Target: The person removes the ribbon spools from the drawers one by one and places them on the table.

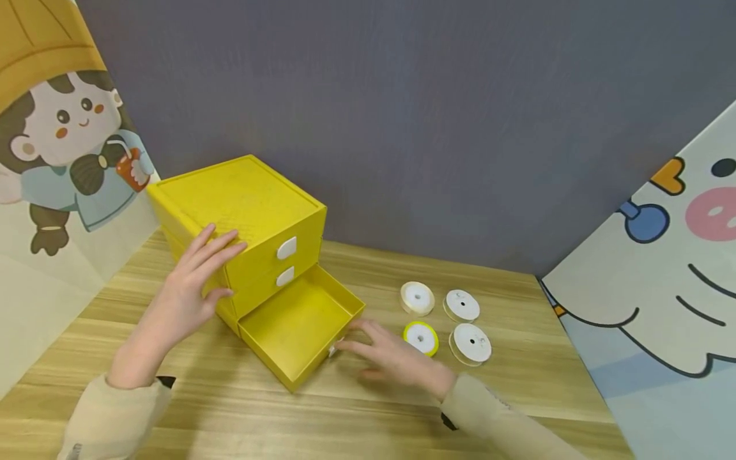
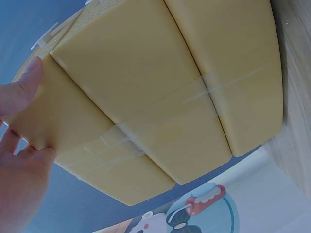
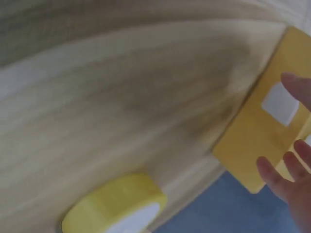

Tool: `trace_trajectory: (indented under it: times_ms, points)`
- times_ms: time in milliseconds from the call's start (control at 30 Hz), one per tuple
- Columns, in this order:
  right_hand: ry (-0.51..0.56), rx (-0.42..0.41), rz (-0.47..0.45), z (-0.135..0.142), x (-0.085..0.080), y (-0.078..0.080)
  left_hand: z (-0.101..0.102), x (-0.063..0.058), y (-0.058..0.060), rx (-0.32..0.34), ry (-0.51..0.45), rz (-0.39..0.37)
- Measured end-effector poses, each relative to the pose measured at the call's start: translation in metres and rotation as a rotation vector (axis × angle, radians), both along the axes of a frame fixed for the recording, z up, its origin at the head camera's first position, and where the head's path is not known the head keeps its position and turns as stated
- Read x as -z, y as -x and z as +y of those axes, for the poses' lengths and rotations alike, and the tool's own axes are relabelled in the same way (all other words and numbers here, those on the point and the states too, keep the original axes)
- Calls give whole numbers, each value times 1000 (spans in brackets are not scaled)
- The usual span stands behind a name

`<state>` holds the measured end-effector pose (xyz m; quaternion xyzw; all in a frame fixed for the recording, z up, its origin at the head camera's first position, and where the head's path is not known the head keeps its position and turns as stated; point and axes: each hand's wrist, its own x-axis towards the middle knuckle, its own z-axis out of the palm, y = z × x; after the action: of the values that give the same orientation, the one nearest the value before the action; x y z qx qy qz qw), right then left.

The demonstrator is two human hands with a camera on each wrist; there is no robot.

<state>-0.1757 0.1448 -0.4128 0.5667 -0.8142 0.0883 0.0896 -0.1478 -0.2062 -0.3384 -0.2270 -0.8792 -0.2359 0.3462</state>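
Observation:
A yellow drawer cabinet [image 1: 241, 191] stands at the left of the table, its bottom drawer [image 1: 299, 313] pulled out with a bare floor showing. The two upper drawers are closed. My left hand [image 1: 192, 281] lies against the cabinet's near front corner, fingers extended over the top edge and thumb lower down by the front. Beside the white pull tab [image 1: 335, 347] of the bottom drawer is my right hand [image 1: 397, 354], its fingers spread and loosely bent. The right wrist view shows the thumb overlapping that tab [image 3: 281, 104], with nothing gripped.
Right of the drawer lie a yellow-edged ribbon spool [image 1: 421, 338], a cream spool [image 1: 417, 298] and two white-faced spools [image 1: 462, 305], the nearer [image 1: 470, 344] close to my right forearm. A grey wall [image 1: 402, 128] rises behind the wooden table [image 1: 368, 421]; cartoon panels flank it.

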Motion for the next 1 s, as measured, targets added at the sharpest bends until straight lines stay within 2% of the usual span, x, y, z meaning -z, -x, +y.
trace_trajectory:
  times_ms: [133,367,633,767,1000]
  points:
    - [-6,-51,57,-7,9,0,0,0,1,0,1,-6]
    - [-5,-37,193,-14,19,0,0,-1,1,6,-8,-20]
    - [46,-24,437,-25,37,2,0,0,0,1,-12,-17]
    - [71,-15,468,-30,42,3,0,0,-1,0,-13,-15]
    - [57,28,457,-39,43,5,-1,0,0,1,-11,-11]
